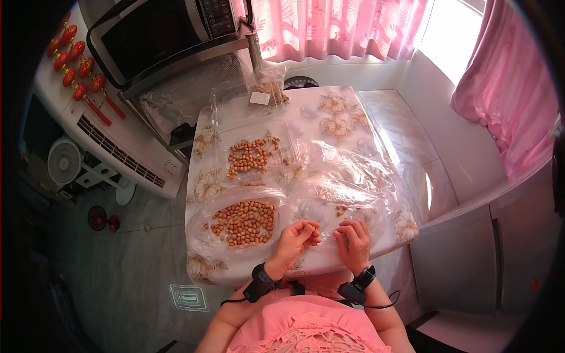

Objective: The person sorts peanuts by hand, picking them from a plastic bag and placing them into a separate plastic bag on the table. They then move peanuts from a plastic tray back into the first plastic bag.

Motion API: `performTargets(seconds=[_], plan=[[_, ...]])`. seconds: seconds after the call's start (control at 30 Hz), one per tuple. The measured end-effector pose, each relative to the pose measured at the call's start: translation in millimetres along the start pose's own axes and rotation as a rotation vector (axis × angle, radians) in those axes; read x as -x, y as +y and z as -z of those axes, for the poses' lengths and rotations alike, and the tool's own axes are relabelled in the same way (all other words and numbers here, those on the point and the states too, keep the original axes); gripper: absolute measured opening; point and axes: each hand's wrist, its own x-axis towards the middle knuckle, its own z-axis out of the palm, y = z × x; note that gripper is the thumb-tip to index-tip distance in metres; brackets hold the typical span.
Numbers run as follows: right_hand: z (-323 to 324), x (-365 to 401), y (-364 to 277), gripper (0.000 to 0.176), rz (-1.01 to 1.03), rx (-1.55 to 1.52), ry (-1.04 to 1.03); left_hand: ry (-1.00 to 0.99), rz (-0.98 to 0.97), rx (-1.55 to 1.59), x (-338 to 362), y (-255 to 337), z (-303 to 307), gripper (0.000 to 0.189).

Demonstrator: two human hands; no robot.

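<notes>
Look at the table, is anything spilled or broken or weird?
Nothing looks clearly spilled or broken. One slightly odd bit: a few brown nuts sit apart by the crumpled clear plastic near the right hand, while most are bunched in the left bag. That could be on purpose.

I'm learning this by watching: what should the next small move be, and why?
Probably ease the right hand forward to the few brown nuts by the crumpled clear plastic: they lie just beyond its fingertips. Whether its curled fingers already hold anything is unclear.
</notes>
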Motion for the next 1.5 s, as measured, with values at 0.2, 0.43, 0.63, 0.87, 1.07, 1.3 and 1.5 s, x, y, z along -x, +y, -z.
performTargets(seconds=[0.2, 0.43, 0.63, 0.87, 1.07, 1.3, 1.5], plan=[[0.3, -0.4, -0.4, 0.013, 0.021, -0.007, 0.017, 0.003, 0.007, -0.026, 1.0, 3.8, -4.0, 0.025], [0.5, 1.5, 1.0, 0.015, 0.048, -0.067, 0.043, -0.081, -0.055, -0.185, -2.4, -3.3, -5.2, 0.021], [3.9, 3.4, 1.5, 0.016, 0.077, -0.11, 0.011, -0.072, -0.039, -0.24, -2.9, -1.8, -12.5, 0.021], [1.8, 5.5, 1.9, 0.015, 0.061, -0.115, 0.03, -0.07, -0.046, -0.237, 0.4, -1.1, -13.3, 0.019], [3.0, 5.5, -0.5, 0.014, 0.025, -0.139, 0.031, 0.018, -0.091, -0.069, 36.9, 37.1, 5.2, 0.02], [3.5, 1.3, -1.6, 0.014, 0.052, -0.14, 0.036, 0.172, -0.11, 0.41, 41.4, 42.2, 47.2, 0.038], [2.0, 4.0, 1.0, 0.014, 0.056, -0.149, 0.043, -0.084, -0.006, -0.01, 23.2, 34.8, -4.1, 0.034]])
